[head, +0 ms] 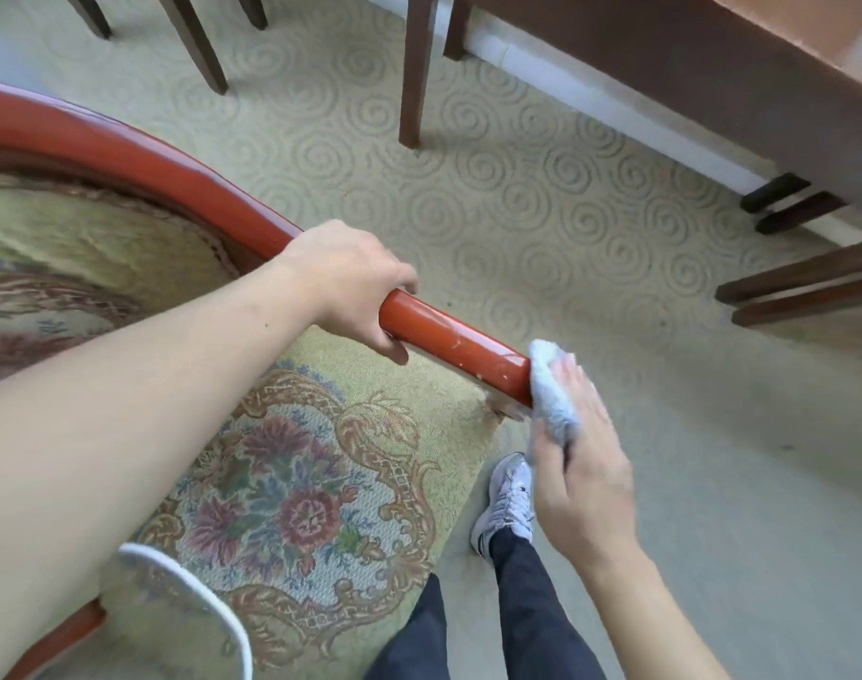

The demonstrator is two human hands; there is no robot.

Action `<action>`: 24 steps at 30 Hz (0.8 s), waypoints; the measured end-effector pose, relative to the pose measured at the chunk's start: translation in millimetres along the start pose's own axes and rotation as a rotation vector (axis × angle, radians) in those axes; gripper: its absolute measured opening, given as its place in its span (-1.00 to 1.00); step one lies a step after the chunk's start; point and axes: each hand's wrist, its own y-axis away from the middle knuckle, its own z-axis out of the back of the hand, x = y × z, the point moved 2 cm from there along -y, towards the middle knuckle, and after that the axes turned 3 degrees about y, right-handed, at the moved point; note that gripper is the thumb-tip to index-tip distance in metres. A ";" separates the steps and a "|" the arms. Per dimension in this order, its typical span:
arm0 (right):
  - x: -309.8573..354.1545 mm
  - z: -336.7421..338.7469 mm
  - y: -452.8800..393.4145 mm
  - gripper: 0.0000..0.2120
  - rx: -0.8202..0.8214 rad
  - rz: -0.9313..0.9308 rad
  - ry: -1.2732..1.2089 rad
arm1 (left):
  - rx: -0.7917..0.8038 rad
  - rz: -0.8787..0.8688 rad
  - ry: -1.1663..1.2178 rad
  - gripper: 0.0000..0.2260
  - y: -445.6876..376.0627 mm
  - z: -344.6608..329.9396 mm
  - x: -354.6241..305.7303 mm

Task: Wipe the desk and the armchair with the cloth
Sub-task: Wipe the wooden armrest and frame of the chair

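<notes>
We see the small pale grey-blue cloth (pixel 551 392) bunched up and pressed against the blunt front end of the glossy red-brown wooden armrest (pixel 456 347) of the armchair. The right hand (pixel 578 463) holds it there with a flat palm and fingers laid along the cloth, thumb tucked under its lower edge, so the cloth is sandwiched between hand and wood. The left hand (pixel 355 287) is wrapped around the same armrest a little further back, fingers curled over the far side and thumb underneath, gripping the rail. The rail curves away up and left around the chair. Inside that curve lies the upholstered seat cushion (pixel 291 483), yellow-green tapestry with a floral medallion in reds and blues (a white-edged sleeve (pixel 198 581) overlaps its near corner). Below the cloth, a white and grey trainer (pixel 505 503) stands on the pale green carpet with a swirl pattern (pixel 517 203). The brown wooden desk (pixel 713 66) sits at the upper right, well apart from the hands, its dark legs (pixel 414 66) resting on the carpet.
</notes>
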 end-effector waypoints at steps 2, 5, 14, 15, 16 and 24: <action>10.4 -23.7 -4.1 -0.30 0.069 0.049 0.027 | -0.032 -0.002 -0.115 -0.32 -5.9 -2.1 -1.5; 26.8 -38.8 -19.7 -0.20 0.049 0.084 0.095 | -0.065 -0.030 -0.124 -0.38 -6.7 -4.3 -2.3; 78.7 -62.4 -78.7 -0.54 0.213 0.207 0.223 | -0.146 -0.068 -0.093 -0.63 -8.0 -14.7 2.4; 72.4 -58.7 -76.6 -0.55 0.200 0.212 0.230 | -0.169 -0.068 -0.081 -0.57 -8.5 -15.7 2.2; 64.5 -53.6 -73.3 -0.56 0.179 0.207 0.227 | -0.192 -0.067 -0.066 -0.52 -9.0 -16.3 2.2; 2.0 -28.0 -30.7 -0.52 -0.027 -0.041 0.245 | -0.249 -0.060 -0.028 -0.38 -10.6 -17.9 0.7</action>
